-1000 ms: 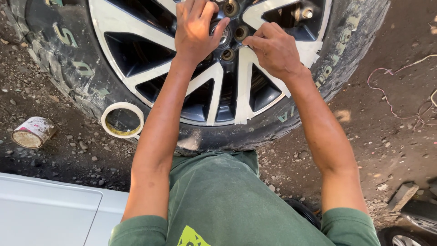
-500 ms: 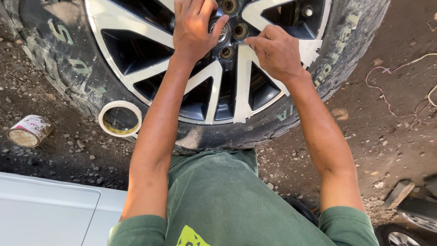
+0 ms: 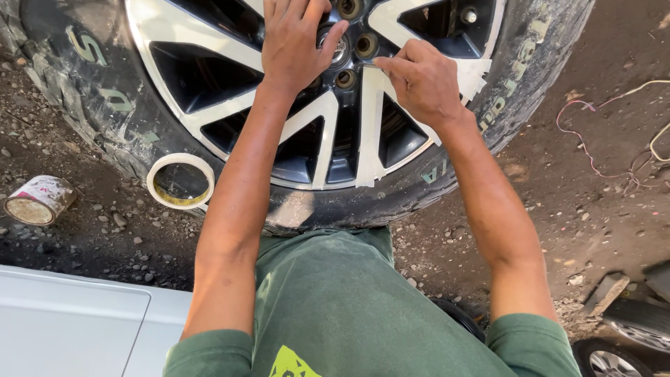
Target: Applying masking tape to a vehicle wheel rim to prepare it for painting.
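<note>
Masking tape (image 3: 368, 132) covers the spokes of a wheel (image 3: 209, 77) lying on gravel, with a small tin (image 3: 38, 200) and a tape roll (image 3: 181, 181) to its left. Left hand (image 3: 296, 42) rests flat over the hub, fingers loosely spread; right hand (image 3: 422, 80) pinches the strip's upper end, with loose cords (image 3: 600, 132) farther right.

Outdoor car-repair yard: dirt ground (image 3: 579, 209), wheel (image 3: 209, 70).

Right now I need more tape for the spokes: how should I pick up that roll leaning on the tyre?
Grip the tape roll by its upper rim, coming from above with the left hand: it stands on edge against the tyre, open core facing you, so fingers can likely hook through and pinch the band.
</note>
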